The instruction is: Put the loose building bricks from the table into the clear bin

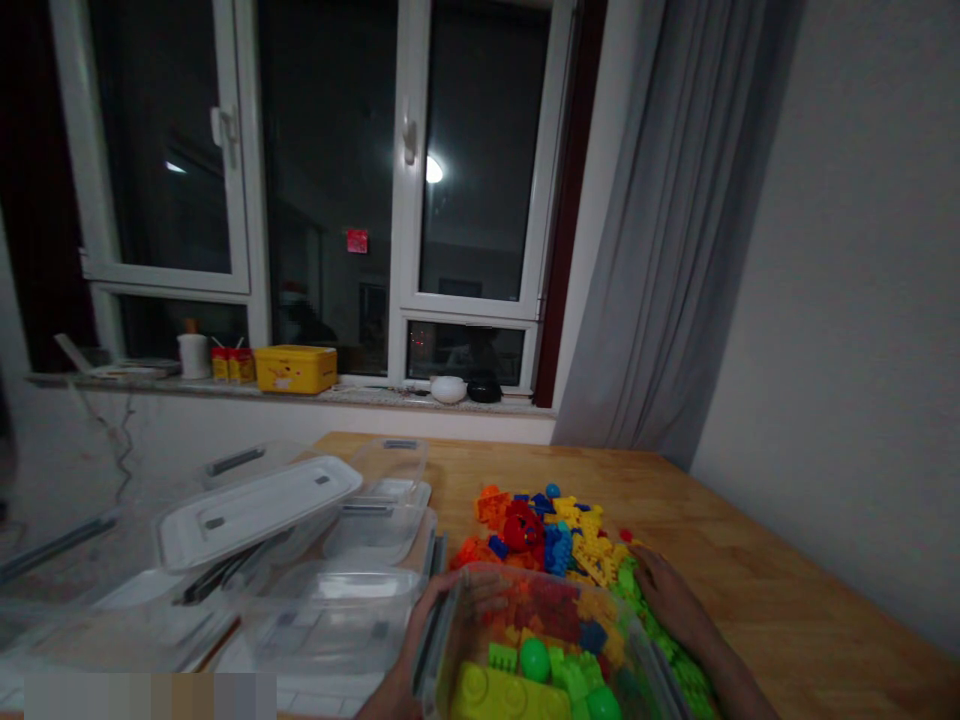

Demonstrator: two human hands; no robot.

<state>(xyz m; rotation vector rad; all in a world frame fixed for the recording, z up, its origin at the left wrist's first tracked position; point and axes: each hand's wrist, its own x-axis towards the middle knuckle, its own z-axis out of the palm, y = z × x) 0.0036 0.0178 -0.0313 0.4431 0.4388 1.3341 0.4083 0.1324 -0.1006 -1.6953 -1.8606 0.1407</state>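
Observation:
A clear plastic box [664, 675] stands at the near edge of view, with green toy building blocks [577, 675] and a large yellow-green block [506, 695] inside. My left hand [431, 620] grips its left side, the fingers showing through the far wall. Along the box's right side lies a strip of green blocks [641, 600]. My right hand [667, 590] rests on these blocks with its fingers stretched forward; whether a piece is under them is hidden. Beyond the box are orange blocks [491, 505], a red piece [523, 530], blue blocks [557, 548] and yellow blocks [596, 555].
Several clear containers [375, 530] and a white-rimmed lid [259, 510] crowd the left of the wooden table [765, 530]. A yellow box [296, 370], a white bowl [448, 388] and a black bowl [484, 390] sit on the windowsill. A grey curtain [660, 250] hangs behind.

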